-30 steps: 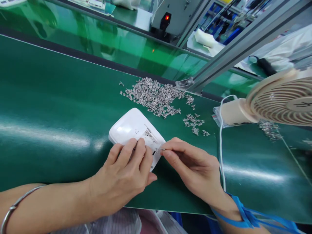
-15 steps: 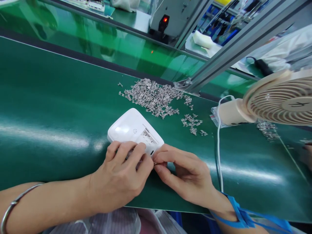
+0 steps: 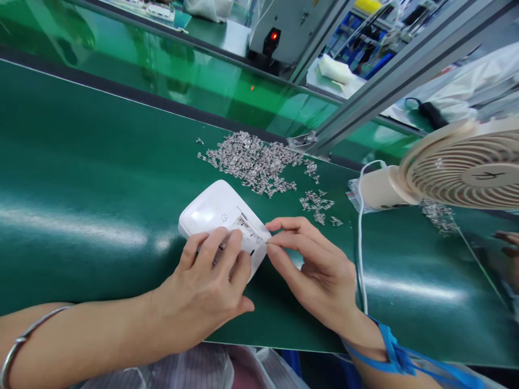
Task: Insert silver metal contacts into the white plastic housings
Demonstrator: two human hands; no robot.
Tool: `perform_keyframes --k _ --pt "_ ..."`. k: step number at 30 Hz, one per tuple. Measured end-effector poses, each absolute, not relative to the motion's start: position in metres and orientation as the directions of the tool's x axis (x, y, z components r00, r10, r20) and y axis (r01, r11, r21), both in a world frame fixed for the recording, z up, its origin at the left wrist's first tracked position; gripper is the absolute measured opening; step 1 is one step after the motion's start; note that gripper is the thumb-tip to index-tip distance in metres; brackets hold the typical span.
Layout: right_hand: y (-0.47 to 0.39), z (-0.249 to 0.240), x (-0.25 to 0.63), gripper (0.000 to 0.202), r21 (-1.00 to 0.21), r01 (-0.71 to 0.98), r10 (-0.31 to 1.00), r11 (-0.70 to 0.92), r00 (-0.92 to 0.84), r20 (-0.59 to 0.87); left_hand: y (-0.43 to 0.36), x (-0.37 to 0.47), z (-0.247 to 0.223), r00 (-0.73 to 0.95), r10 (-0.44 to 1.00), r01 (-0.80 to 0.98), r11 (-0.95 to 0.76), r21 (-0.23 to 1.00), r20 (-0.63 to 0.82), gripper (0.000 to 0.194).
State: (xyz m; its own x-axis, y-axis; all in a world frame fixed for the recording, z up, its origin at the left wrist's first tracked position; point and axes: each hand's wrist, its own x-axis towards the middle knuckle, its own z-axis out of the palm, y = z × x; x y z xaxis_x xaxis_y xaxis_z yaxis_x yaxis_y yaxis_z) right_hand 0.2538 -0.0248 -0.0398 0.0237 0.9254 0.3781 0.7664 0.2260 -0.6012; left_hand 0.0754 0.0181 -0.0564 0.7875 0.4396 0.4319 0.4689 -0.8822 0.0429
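A white plastic housing (image 3: pixel 206 208) lies on the green work surface, its open battery compartment (image 3: pixel 248 229) facing up with metal contacts inside. My left hand (image 3: pixel 211 286) rests over the housing's near left part, fingers bent and spread, thumb apart from them. At the housing's right edge, my right hand (image 3: pixel 312 270) pinches something too small to make out between thumb and fingers, close to the compartment. Beyond the housing lies a large pile of small metal contacts (image 3: pixel 255 162), with a smaller cluster (image 3: pixel 316 202) to its right.
A beige fan (image 3: pixel 462 167) stands at the right, its white cable (image 3: pixel 360 243) running toward the near edge. Behind it rises a metal frame post (image 3: pixel 381 70). More metal pieces (image 3: pixel 440 216) lie beneath the fan. Another person's fingers (image 3: pixel 508 237) show at the far right.
My right hand has moved up along the housing's right edge, away from my left hand. The left thumb has come away from the right fingertips and now points right.
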Motion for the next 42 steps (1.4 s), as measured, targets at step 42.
perform_keyframes --k 42 --pt "-0.007 -0.069 0.237 0.010 -0.057 0.964 0.755 0.260 -0.166 0.635 0.014 0.077 -0.061 0.802 0.427 0.509 -0.855 -0.104 0.418 0.041"
